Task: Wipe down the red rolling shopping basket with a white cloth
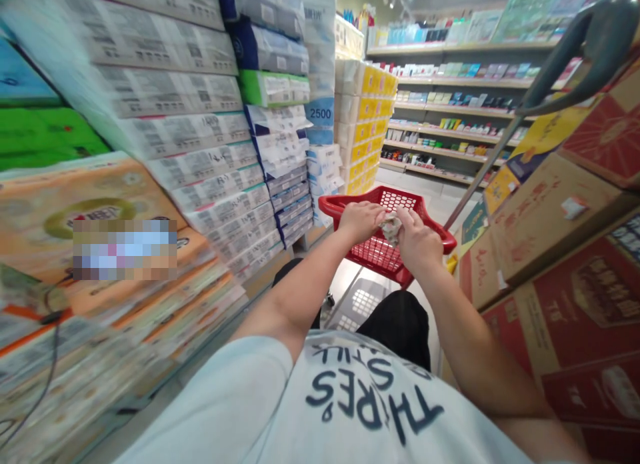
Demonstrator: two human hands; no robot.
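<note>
Shop aisle, one red basket (385, 251), two hands (361, 221) (418, 241) pinching one crumpled paper (391, 228).

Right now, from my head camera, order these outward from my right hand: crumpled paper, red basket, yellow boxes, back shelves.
1. crumpled paper, pinched at the right hand fingertips.
2. red basket, just below and ahead.
3. yellow boxes, stacked ahead on the left.
4. back shelves, at the aisle's far end.
</note>
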